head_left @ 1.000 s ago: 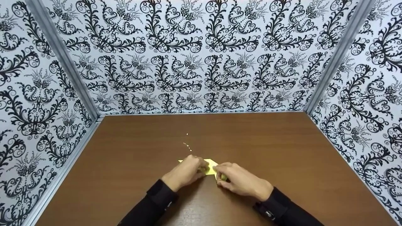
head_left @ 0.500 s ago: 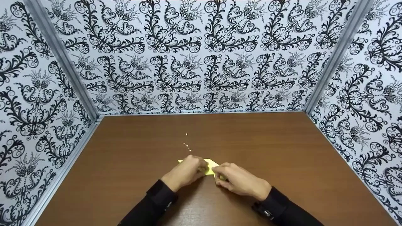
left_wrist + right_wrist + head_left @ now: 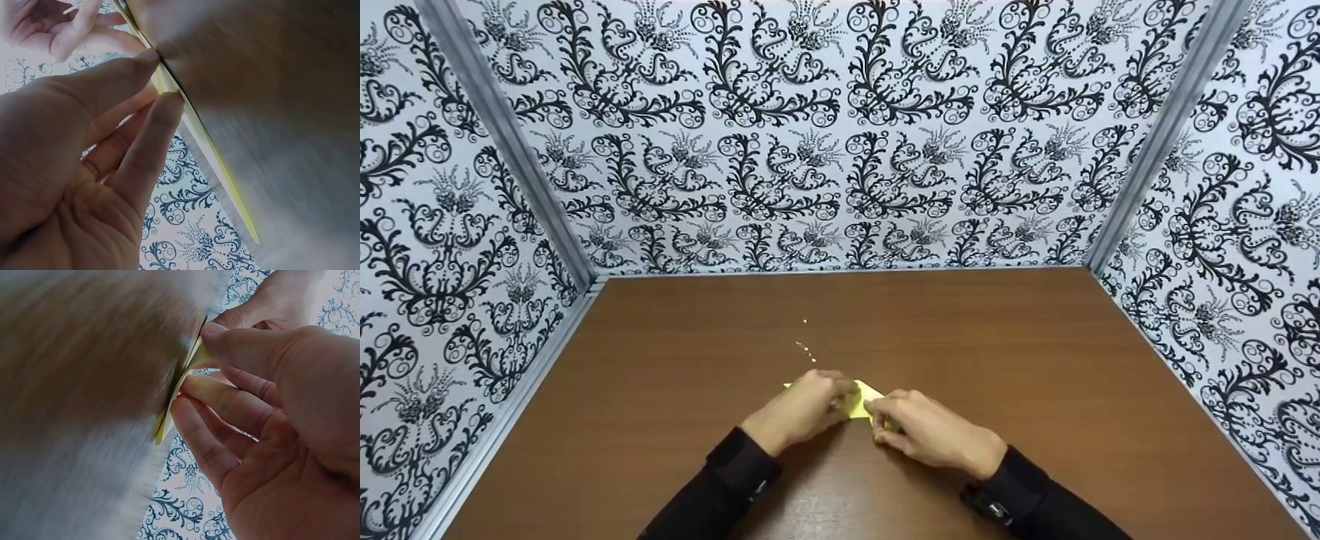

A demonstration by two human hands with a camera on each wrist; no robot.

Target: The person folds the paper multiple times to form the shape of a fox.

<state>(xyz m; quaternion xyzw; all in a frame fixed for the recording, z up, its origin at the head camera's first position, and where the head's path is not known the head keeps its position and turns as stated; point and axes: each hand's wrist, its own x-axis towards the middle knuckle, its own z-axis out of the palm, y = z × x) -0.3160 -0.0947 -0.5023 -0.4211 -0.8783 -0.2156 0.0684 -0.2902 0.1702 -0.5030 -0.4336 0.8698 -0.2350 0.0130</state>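
A folded piece of yellow paper [image 3: 864,397] lies on the table between both hands, in the middle of the head view. My left hand [image 3: 806,409] holds its left part with bent fingers; one pointed corner sticks out past the knuckles. In the left wrist view, thumb and fingertips sit at the edge of the paper [image 3: 216,163], whose long tip runs off to the lower right. At the other end my right hand [image 3: 934,431] pinches a flap. The right wrist view has the thumb over the curved paper [image 3: 199,357], with fingers beneath it.
Several small white specks [image 3: 813,360] lie on the brown wooden table [image 3: 997,337] beyond the left hand. Patterned black-and-white walls [image 3: 840,150] with grey metal corner posts [image 3: 1155,142] enclose the back and sides.
The right hand's fingers have shifted slightly to the left, and the flap at the right end now shows less below the paper. The left hand stays almost in place.
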